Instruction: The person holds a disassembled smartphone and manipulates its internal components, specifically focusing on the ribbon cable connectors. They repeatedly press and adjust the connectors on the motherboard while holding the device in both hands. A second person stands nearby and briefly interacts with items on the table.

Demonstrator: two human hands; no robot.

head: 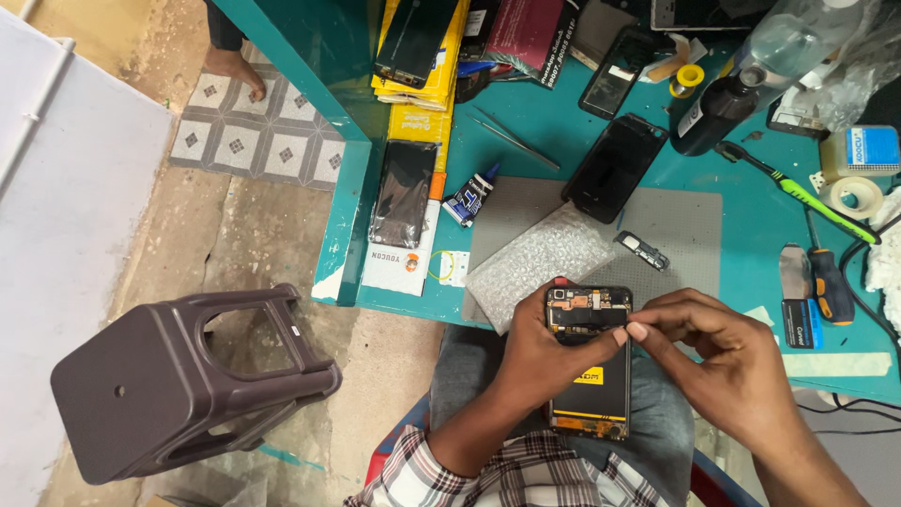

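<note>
Mid-teardown here: my left hand grips the opened phone over my lap, near the table edge, right hand fingertips pinched at its top board. Next probably needs gentle prying.

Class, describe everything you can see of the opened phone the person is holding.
The phone is dark and rectangular, back cover off, showing a black battery with a yellow label and circuit parts at both ends. It is held roughly upright over the lap, at the table's edge. The left hand grips its left side; the right hand pinches near its upper right edge.
</note>
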